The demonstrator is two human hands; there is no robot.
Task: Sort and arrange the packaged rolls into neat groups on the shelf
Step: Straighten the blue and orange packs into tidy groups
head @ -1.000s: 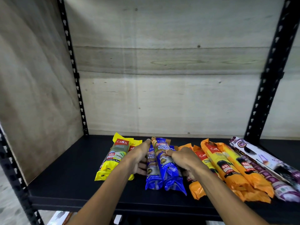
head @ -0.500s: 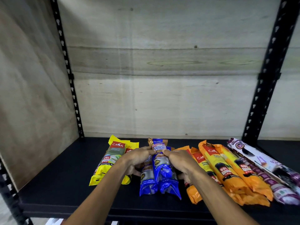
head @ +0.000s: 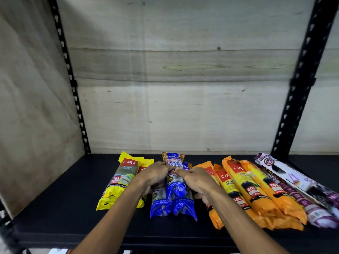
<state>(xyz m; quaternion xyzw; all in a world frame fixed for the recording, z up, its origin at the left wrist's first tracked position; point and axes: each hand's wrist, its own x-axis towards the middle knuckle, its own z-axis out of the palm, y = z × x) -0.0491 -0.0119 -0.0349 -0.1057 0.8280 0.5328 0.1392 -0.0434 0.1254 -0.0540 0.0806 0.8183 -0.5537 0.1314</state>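
Pale plywood panels back and flank a black metal shelf (head: pixel 55 208), its perforated uprights rising at either side of the frame. Lying across the lower middle are four colour groups of glossy plastic-wrapped rolls: yellow packs (head: pixel 119 182) at the left, blue packs (head: pixel 174 202) in the centre, orange packs (head: pixel 256 195) to their right, and white-and-purple packs (head: pixel 302 189) at the far right.

Both hands meet over the blue packs — the left hand (head: pixel 154 175) curled onto the group's left flank, the right hand (head: pixel 198 182) on its right flank, each grip closed around the topmost blue roll, which rides on the two beneath.

Judging by this, the step is squaring up the blue group. Doing it well means pressing evenly from both sides, seating the upper roll in the groove between the lower two, and lining the near ends up.

Each blue pack's long axis runs front to back — label end toward the rear panel, crimped tail toward the shelf's front edge, nearly parallel with the yellow packs.
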